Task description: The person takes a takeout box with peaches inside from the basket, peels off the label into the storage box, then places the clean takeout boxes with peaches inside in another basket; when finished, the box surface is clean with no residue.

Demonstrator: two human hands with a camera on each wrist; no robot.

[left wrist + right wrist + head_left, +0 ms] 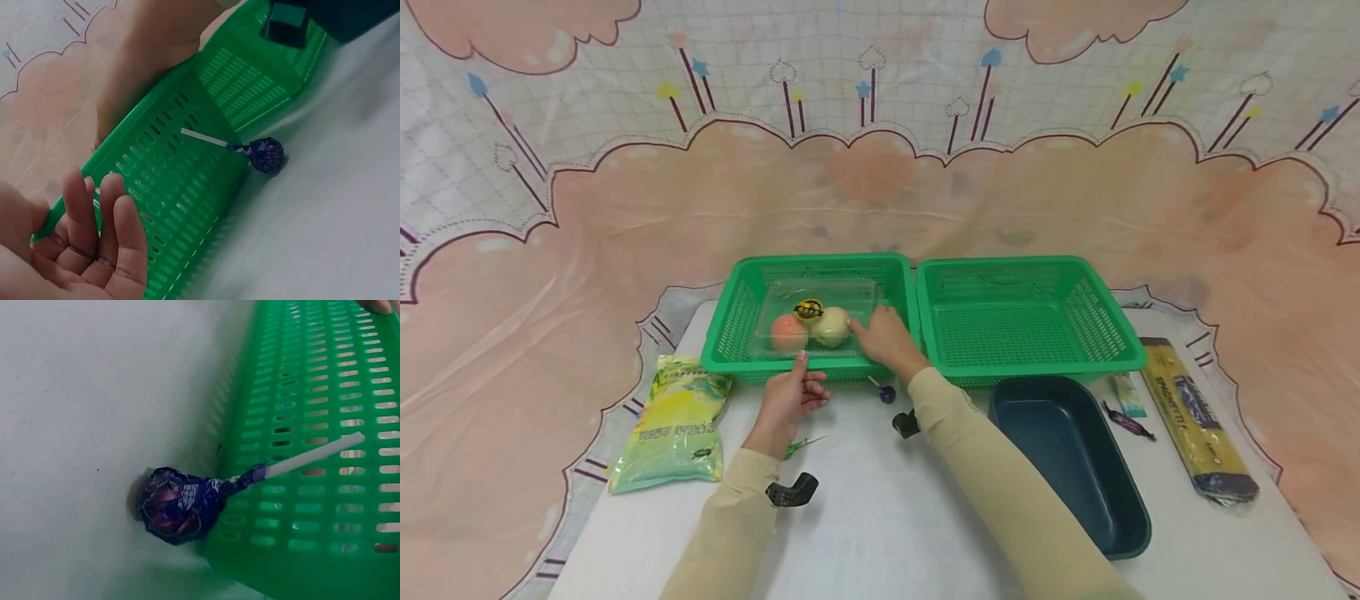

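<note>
A clear plastic box (820, 292) with a black and yellow sticker lies in the left green basket (718, 333). It shows a pinkish round fruit (788, 332) and a pale cream-green one (831, 327). My right hand (891, 340) reaches over the basket and grips the box's right end, thumb towards the fruit. At the basket's front rim is my left hand (788, 398), its thumb up over the rim by the box's front edge and its other fingers loosely bent outside the wall (181, 187). Against that wall leans the white stick of a purple-wrapped lollipop (181, 506).
A second green basket (1030, 367) adjoins on the right, with a dark blue tray (1075, 467) before it. Farther right lie a spaghetti pack (1198, 421), a purple-wrapped candy (1129, 422) and a small packet (1127, 395). A yellow-green bag (677, 425) lies left, a green-handled tool (801, 446) nearby.
</note>
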